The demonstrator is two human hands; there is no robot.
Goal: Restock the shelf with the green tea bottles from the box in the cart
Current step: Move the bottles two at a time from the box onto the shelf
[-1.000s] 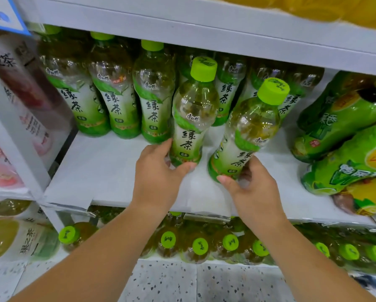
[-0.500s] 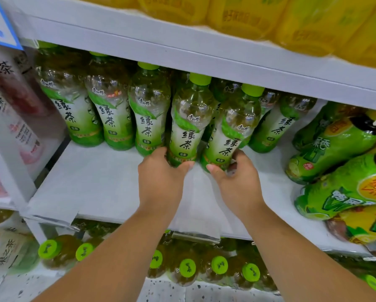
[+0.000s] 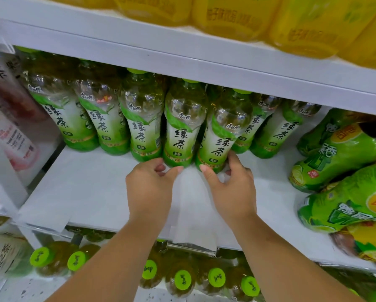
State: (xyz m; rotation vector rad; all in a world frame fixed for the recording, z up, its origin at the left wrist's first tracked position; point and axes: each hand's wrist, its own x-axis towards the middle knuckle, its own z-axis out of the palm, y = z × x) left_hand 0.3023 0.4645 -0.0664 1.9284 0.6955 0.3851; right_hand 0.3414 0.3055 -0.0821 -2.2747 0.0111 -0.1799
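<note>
The two front green tea bottles stand on the middle shelf, side by side at the middle of the row, bases on the white board and labels facing out.

Right bottle: the right hand is clamped on its foot, thumb across the front of the base, fingers wrapped round the right side.

Left bottle: the left hand sits just below its base with fingers curled inward and the thumb tip at the foot of the label. Whether this hand actually grips the bottle cannot be told (contact, if any, is at the thumb tip only).

Same shelf: further bottles of the same tea stand in line to the left, with more to the right and behind. A white paper sheet lies between the two wrists and hangs over the front edge. Large green packs lie on their sides at the far right. Pale cartons with pink print occupy the bay to the left.

Shelf above: yellow bottles, blurred.

Shelf below: bottles with green caps facing the camera
</note>
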